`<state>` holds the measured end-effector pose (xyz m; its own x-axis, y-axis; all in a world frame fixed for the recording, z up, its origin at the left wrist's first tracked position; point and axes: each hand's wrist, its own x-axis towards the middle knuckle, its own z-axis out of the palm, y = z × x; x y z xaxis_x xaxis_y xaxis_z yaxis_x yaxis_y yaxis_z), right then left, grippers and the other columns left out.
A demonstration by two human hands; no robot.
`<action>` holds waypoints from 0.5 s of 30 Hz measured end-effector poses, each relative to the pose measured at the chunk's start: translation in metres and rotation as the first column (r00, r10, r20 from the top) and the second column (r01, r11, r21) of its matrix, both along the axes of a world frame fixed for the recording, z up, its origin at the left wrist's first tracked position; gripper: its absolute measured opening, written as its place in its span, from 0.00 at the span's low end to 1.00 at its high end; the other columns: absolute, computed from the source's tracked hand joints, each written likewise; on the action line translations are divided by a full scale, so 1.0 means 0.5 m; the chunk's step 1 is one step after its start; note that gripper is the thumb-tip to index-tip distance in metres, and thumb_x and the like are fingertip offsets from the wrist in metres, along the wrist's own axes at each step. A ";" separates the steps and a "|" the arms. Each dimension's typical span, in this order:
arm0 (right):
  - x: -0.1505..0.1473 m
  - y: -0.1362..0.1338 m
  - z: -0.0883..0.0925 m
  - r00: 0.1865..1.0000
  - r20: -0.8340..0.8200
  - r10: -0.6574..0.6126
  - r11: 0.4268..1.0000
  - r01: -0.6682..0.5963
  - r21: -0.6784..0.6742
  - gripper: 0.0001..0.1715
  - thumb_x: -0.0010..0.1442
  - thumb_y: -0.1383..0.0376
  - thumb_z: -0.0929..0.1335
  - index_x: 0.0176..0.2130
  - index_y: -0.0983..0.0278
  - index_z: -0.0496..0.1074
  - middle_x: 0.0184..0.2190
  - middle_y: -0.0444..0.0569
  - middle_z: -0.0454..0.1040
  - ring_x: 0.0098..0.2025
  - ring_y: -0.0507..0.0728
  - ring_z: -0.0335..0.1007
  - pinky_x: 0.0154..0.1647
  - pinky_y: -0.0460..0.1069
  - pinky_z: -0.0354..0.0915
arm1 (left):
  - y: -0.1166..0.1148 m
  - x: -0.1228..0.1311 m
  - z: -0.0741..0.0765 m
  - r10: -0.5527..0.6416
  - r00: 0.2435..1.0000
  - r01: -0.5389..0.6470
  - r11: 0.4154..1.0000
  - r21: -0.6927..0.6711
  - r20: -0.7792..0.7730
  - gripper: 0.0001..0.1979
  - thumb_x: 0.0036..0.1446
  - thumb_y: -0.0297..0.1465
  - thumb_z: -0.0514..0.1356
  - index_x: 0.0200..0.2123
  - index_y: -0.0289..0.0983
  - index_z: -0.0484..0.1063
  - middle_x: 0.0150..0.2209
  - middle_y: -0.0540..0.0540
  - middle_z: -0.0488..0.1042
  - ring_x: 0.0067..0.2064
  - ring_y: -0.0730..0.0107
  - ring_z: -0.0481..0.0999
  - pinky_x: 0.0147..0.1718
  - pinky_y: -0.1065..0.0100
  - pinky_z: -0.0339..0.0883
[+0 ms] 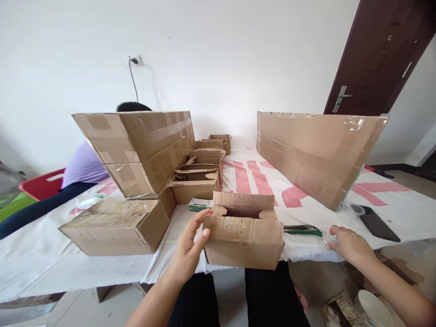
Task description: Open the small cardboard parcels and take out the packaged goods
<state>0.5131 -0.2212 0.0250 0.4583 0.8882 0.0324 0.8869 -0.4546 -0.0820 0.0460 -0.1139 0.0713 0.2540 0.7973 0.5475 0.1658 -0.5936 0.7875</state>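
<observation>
In front of me at the table's near edge sits a small cardboard box (243, 243), its top flaps standing up and its inside partly visible. My left hand (190, 240) holds this box by its left end, thumb toward the front and fingers behind. To the right of the box, my right hand (347, 243) is low over the tabletop with fingertips pinched together. Something tiny and pale shows at those fingertips, too small to name. Between the box and that hand lies a green utility knife (303, 230).
A closed cardboard box (116, 227) lies at left, below stacked large cartons (146, 150). Several opened small boxes (195, 181) line up behind. A tall carton (313, 154), a phone (379, 223) and a clear round container (353, 208) are at right. Another person (83, 165) sits behind the cartons.
</observation>
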 end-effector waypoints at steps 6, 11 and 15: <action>-0.088 0.019 0.060 0.963 -0.013 0.271 0.902 -0.249 0.352 0.10 0.64 0.62 0.60 0.36 0.60 0.69 0.38 0.53 0.76 0.44 0.63 0.72 0.46 0.56 0.65 | -0.050 -0.011 0.034 -0.228 0.952 0.246 0.967 0.068 -0.205 0.17 0.69 0.40 0.48 0.39 0.39 0.74 0.25 0.46 0.75 0.34 0.61 0.76 0.35 0.61 0.70; -0.274 0.059 0.176 0.657 0.094 0.748 0.524 -0.672 0.524 0.12 0.68 0.64 0.59 0.38 0.61 0.70 0.36 0.51 0.76 0.40 0.59 0.71 0.42 0.54 0.66 | -0.067 0.037 0.085 -0.016 0.800 0.288 0.887 0.360 -0.600 0.09 0.64 0.30 0.55 0.32 0.38 0.73 0.27 0.46 0.73 0.34 0.63 0.71 0.32 0.65 0.65; -0.390 0.111 0.230 0.407 0.135 0.903 0.358 -0.889 0.286 0.08 0.65 0.69 0.64 0.38 0.63 0.73 0.36 0.50 0.78 0.41 0.58 0.71 0.47 0.54 0.63 | -0.042 0.077 0.135 -0.043 0.640 0.410 0.864 0.293 -0.767 0.11 0.66 0.30 0.52 0.37 0.38 0.75 0.33 0.45 0.77 0.35 0.64 0.74 0.37 0.63 0.66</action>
